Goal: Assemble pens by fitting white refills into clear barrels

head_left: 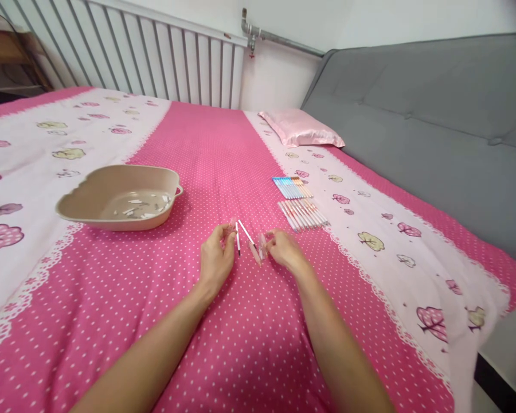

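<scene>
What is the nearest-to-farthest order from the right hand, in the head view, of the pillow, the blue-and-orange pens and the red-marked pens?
From the right hand:
1. Red-marked pens: just beyond it, slightly to the right.
2. Blue-and-orange pens: behind that row.
3. Pillow: farthest, by the grey headboard.

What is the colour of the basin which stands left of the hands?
The basin is beige; it shows best in the head view.
</scene>
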{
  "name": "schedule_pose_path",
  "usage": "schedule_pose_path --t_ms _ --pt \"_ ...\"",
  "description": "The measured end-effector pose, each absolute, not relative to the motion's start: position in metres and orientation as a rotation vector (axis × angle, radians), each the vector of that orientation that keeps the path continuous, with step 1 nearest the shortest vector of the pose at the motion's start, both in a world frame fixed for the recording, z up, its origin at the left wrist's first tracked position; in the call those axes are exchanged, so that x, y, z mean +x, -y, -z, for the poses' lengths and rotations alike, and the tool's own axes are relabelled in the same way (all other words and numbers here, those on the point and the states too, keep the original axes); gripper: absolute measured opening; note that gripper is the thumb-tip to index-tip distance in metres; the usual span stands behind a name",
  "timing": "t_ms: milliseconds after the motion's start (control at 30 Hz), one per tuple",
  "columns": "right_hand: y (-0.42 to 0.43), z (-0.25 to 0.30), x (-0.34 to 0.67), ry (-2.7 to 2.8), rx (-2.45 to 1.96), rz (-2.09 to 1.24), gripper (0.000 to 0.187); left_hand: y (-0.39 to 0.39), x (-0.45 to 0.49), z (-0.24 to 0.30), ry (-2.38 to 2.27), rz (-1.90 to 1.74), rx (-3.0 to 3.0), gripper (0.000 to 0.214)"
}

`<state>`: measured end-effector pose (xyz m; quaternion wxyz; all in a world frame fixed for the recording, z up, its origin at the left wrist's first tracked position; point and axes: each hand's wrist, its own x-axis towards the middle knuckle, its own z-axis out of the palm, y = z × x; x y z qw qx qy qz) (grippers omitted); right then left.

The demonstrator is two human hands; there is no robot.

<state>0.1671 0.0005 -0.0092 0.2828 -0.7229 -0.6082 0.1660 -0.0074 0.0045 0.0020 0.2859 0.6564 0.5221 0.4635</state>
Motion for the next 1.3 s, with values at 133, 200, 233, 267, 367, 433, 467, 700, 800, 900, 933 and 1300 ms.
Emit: schedule_pose_path --t_ms 133,200,233,267,367,433,467,700,800,900,933,1300 --pt "-0.001 0.008 0.161 1.634 -2.029 -0.480 0.031 -0.005 -0.008 -0.003 -1.381 -1.212 1.720 0.024" --pt "-0.001 0.007 0.160 1.649 -2.033 -0.479 0.031 -0.005 -0.008 -0.003 -1.375 -1.207 1.708 0.025" --pt "-0.002 0.006 0.159 1.662 -2.025 -0.474 0.031 -0.005 -0.008 -0.003 -1.373 -1.206 1.705 0.025" --pt "-0.002 0.006 0.159 1.678 -2.011 -0.469 0.030 -0.004 -0.008 -0.004 -1.371 -1.206 1.703 0.025" --pt "-0.003 0.006 0.156 1.742 -1.944 -0.439 0.031 -0.004 -0.008 -0.005 -1.372 -1.204 1.697 0.025" --pt "-0.003 0.004 0.153 1.801 -1.885 -0.415 0.034 -0.004 -0.008 -0.005 -1.375 -1.199 1.692 0.024" --pt "-0.003 0.003 0.150 1.833 -1.854 -0.405 0.034 -0.004 -0.008 -0.005 -1.376 -1.197 1.691 0.024" --pt "0.002 0.004 0.132 2.029 -1.728 -0.353 0.027 -0.006 -0.009 -0.001 -1.360 -1.215 1.697 0.023" --pt "0.004 0.008 0.128 2.013 -1.743 -0.326 0.029 -0.007 -0.008 -0.001 -1.363 -1.215 1.696 0.023" --pt "0.002 0.008 0.127 1.977 -1.737 -0.331 0.032 -0.007 -0.008 -0.001 -1.358 -1.212 1.699 0.023" --pt "0.001 0.008 0.127 1.957 -1.732 -0.336 0.033 -0.006 -0.008 -0.001 -1.357 -1.213 1.700 0.023" --pt "-0.008 -0.010 0.147 1.361 -1.321 -0.721 0.039 -0.007 -0.008 -0.001 -1.363 -1.202 1.710 0.022"
